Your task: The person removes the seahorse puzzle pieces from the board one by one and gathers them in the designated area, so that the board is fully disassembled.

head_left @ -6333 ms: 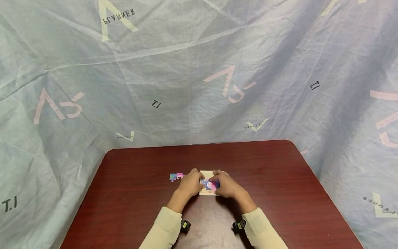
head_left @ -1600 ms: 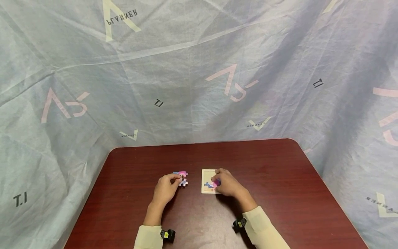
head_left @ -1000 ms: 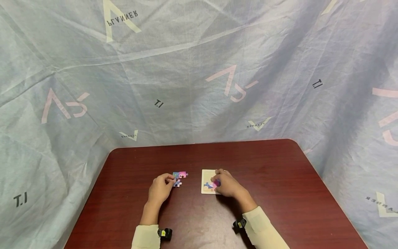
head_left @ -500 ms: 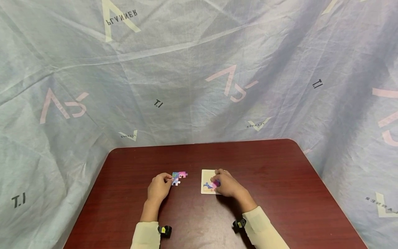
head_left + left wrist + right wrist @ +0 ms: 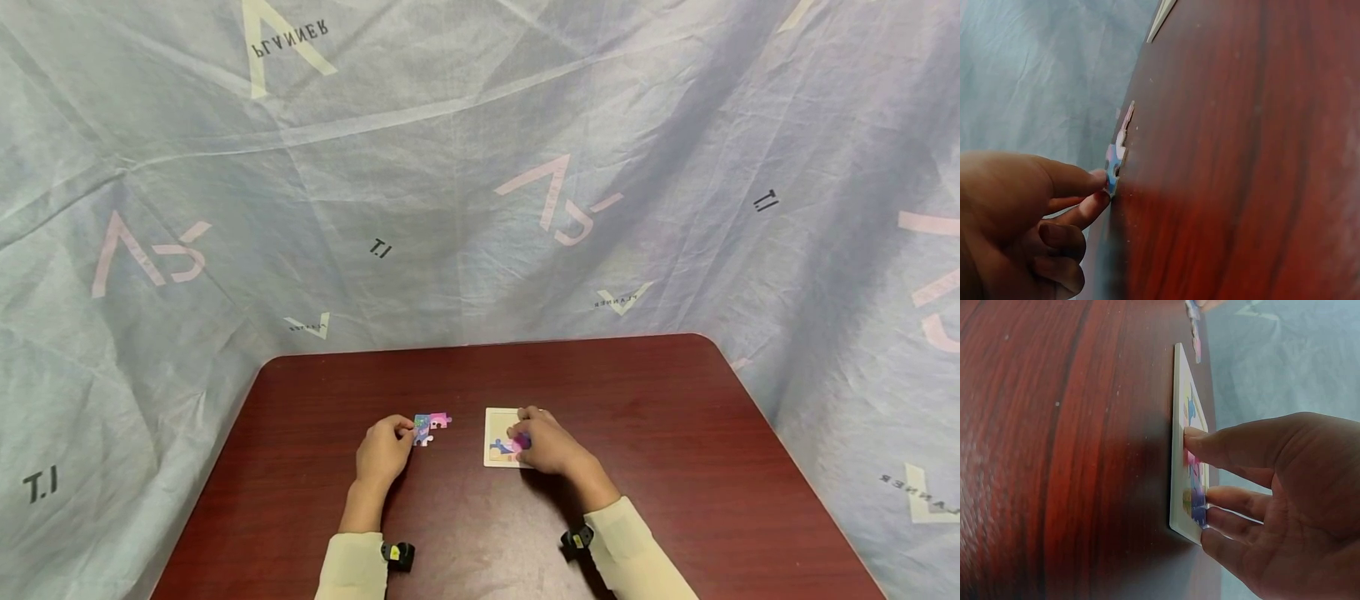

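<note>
In the head view, my left hand (image 5: 384, 454) pinches the left edge of a blue puzzle piece (image 5: 422, 437) between thumb and fingertip. This piece lies against other pieces, among them a pink puzzle piece (image 5: 439, 419). The left wrist view shows the pinched piece (image 5: 1112, 167) edge-on, low over the table. My right hand (image 5: 553, 442) rests on a cream puzzle tray (image 5: 501, 417). In the right wrist view, its thumb and fairly straight fingers touch the pink and purple puzzle pieces (image 5: 1196, 487) in the tray. The hand hides the tray's right side in the head view.
A dark red wooden table (image 5: 480, 517) carries the tray and pieces. Bare wood lies between the pieces and the tray. A grey printed cloth (image 5: 450, 208) hangs behind and along both sides. Each wrist wears a small black camera (image 5: 398, 556).
My left hand has left the tray for the loose pieces on the left. A puzzle piece in it has slid left and up against them. The right hand stays on the tray.
</note>
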Demonstrator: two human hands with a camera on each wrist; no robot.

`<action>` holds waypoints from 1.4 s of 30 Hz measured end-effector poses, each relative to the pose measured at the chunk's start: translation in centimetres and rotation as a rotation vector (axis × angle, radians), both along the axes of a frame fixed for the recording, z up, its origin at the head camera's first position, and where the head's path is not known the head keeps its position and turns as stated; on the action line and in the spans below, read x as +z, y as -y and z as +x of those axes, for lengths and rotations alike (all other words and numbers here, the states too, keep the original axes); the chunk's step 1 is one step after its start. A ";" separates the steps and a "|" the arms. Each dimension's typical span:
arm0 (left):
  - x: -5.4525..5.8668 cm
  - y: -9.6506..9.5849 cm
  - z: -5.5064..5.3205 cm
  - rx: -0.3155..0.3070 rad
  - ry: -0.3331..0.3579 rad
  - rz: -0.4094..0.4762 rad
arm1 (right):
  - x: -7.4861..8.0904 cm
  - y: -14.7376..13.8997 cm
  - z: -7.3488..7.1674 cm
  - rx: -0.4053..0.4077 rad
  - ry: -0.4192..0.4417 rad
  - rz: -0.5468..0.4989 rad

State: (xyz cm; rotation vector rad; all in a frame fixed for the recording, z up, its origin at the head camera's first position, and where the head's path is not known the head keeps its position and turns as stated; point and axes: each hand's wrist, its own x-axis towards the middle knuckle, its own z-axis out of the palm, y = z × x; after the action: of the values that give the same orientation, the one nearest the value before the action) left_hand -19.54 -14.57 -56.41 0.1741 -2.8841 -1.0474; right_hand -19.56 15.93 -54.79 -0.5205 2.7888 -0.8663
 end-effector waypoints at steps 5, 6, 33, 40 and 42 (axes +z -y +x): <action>-0.1 0.0 0.0 0.006 -0.001 0.009 | -0.1 0.0 0.0 0.003 -0.001 0.001; -0.1 0.0 0.0 0.008 0.001 0.009 | -0.1 0.0 -0.1 0.004 0.000 0.004; 0.5 -2.7 0.9 -0.065 -0.083 -0.024 | 0.0 -0.1 0.2 0.008 -0.013 0.000; 0.5 -3.4 1.0 -0.160 -0.077 0.001 | 0.0 -0.1 0.2 0.015 -0.022 0.005; 0.5 -3.5 1.0 -0.186 -0.080 0.014 | 0.0 0.0 0.2 0.017 -0.024 0.005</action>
State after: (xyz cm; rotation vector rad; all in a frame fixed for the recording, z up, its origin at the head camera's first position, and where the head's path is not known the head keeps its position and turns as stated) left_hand -18.54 -11.04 -55.95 -0.1345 -2.8648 -1.0755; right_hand -19.38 15.96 -54.81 -0.5561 2.8029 -0.8551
